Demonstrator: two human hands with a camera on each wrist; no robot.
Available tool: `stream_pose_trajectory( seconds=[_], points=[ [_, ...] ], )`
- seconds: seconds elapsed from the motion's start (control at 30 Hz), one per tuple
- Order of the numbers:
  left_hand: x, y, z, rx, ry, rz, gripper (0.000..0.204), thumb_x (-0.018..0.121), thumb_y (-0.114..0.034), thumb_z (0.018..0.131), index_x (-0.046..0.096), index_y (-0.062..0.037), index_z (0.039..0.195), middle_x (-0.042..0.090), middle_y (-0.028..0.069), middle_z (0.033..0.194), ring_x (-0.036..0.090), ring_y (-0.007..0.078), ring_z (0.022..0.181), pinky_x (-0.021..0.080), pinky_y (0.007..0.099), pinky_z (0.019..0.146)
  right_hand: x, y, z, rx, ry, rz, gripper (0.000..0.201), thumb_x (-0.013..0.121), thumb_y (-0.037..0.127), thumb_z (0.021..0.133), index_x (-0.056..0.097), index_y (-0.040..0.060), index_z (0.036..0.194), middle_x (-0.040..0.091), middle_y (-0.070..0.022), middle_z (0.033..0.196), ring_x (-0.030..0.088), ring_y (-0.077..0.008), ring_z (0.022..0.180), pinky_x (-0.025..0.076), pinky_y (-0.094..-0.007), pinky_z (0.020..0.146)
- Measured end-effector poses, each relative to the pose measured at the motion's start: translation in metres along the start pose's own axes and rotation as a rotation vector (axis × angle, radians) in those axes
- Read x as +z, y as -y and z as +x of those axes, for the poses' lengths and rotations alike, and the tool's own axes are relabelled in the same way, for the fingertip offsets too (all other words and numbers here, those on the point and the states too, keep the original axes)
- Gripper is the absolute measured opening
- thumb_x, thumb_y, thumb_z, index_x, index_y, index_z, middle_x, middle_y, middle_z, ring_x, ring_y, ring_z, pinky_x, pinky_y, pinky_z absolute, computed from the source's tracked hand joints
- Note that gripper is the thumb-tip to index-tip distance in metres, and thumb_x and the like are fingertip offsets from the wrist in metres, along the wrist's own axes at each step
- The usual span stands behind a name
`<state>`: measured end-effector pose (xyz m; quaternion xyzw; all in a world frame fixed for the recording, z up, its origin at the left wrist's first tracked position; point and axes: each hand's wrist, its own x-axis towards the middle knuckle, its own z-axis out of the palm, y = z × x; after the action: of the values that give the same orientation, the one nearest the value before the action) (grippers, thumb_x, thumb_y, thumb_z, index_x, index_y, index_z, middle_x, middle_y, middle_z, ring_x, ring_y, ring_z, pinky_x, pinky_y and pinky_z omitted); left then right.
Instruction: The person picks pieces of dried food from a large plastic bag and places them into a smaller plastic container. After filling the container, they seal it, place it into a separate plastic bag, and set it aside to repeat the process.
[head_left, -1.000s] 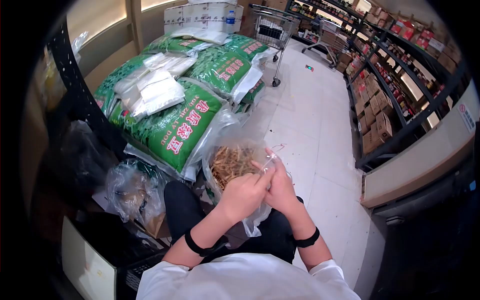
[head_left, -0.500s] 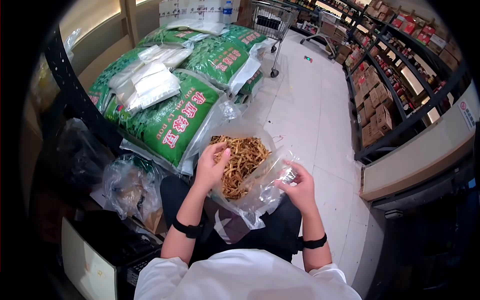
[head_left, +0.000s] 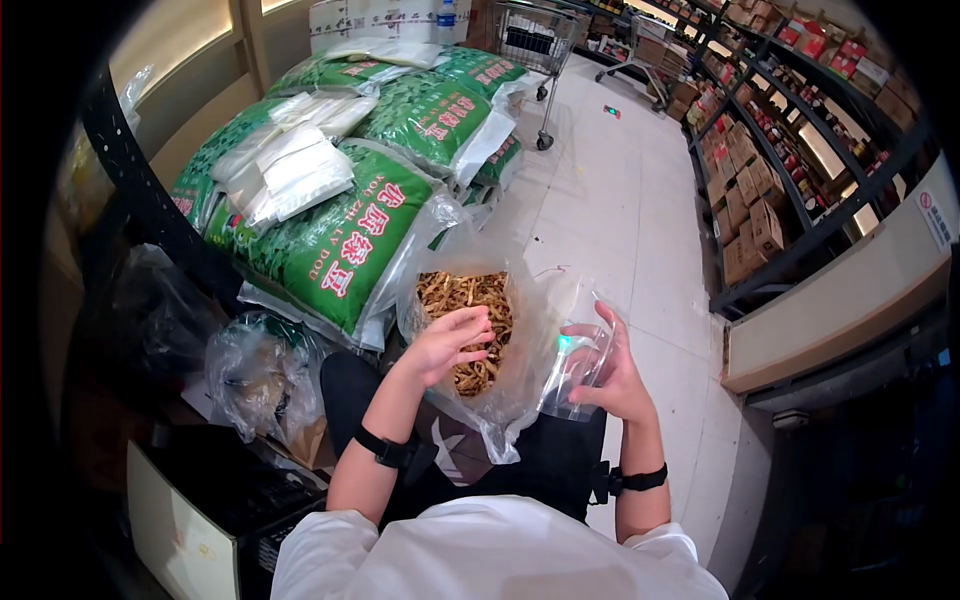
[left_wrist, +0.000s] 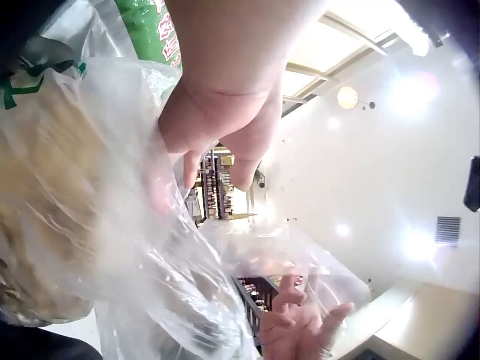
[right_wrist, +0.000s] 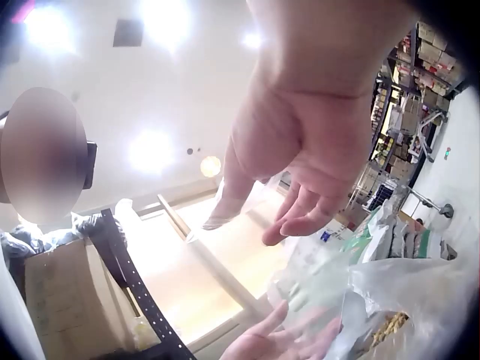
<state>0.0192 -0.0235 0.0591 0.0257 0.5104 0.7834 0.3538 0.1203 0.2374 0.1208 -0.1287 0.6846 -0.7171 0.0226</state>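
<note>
Stacked sacks: the green woven sacks [head_left: 345,235] with red lettering lay piled to your left and ahead, flat packs of clear bags [head_left: 285,175] on top of them, exactly as they lay a second before.
Aisle: the tiled floor [head_left: 620,230] ran on past a shopping trolley [head_left: 535,40] and shelves of cartons [head_left: 755,210] on your right; none of that had shifted.
Big bag: the large clear bag of dried yellow-brown strips [head_left: 470,320] stood on your lap, against the sacks. A second earlier both your hands had been bunched together at its mouth; by now the mouth gaped open and upright.
Small bag: a small empty clear bag [head_left: 580,345] had appeared just to the right of the big one, touching its side, its mouth facing the strips.
Left hand: your left hand [head_left: 450,340] had gone from the rim, half a second before, to inside the mouth, over the strips. Its fingers were loosely bent and slightly apart; I could not tell whether they held any strips.
Right hand: your right hand [head_left: 605,370] had left the big bag's edge and held the small bag up, thumb and fingers spread against the film, propping it open.
Meaning: judging from this, opening was done and you had turned to moving strips across into the small bag.
</note>
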Motion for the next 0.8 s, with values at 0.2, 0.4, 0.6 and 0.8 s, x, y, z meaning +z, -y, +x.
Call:
stream_pose_trajectory(
  seconds=[0.2, 0.4, 0.6, 0.8],
  points=[
    [-0.002, 0.015, 0.01, -0.19, 0.292, -0.278, 0.047, 0.045, -0.031, 0.103, 0.039, -0.0056, 0.142, 0.056, 0.014, 0.129, 0.059, 0.0253, 0.115, 0.05, 0.0427, 0.096, -0.001, -0.006, 0.0, 0.007, 0.016, 0.058, 0.13, 0.094, 0.013, 0.055, 0.008, 0.0182, 0.152, 0.045, -0.0206, 0.136, 0.063, -0.0222, 0.091, 0.055, -0.0329, 0.073],
    [-0.001, 0.025, 0.012, -0.16, 0.406, -0.258, 0.042, 0.05, -0.024, 0.101, 0.044, -0.0041, 0.137, 0.061, 0.0107, 0.124, 0.062, 0.0215, 0.108, 0.052, 0.0386, 0.092, -0.002, -0.006, -0.002, -0.059, 0.035, 0.087, 0.134, 0.095, 0.016, 0.055, 0.002, 0.0204, 0.152, 0.04, -0.0225, 0.141, 0.063, -0.0243, 0.092, 0.055, -0.0328, 0.072],
    [-0.01, 0.017, 0.006, 0.168, -0.076, -0.089, 0.034, 0.068, -0.011, 0.09, 0.059, 0.0007, 0.121, 0.069, 0.0091, 0.102, 0.067, 0.0157, 0.087, 0.054, 0.0288, 0.075, -0.013, 0.01, -0.008, 0.043, -0.017, -0.023, 0.123, 0.091, 0.01, 0.06, 0.01, 0.014, 0.152, 0.038, -0.0165, 0.142, 0.061, -0.0218, 0.1, 0.052, -0.0357, 0.086],
    [-0.004, -0.004, -0.011, 0.466, -0.39, 0.294, 0.022, 0.07, -0.01, 0.088, 0.065, 0.0033, 0.105, 0.068, 0.0041, 0.076, 0.061, 0.0071, 0.065, 0.048, 0.0212, 0.057, -0.027, 0.0, -0.007, 0.166, -0.019, -0.441, 0.116, 0.092, 0.028, 0.063, 0.018, 0.0095, 0.151, 0.033, -0.0192, 0.148, 0.054, -0.0274, 0.115, 0.047, -0.0402, 0.096]
  ],
)
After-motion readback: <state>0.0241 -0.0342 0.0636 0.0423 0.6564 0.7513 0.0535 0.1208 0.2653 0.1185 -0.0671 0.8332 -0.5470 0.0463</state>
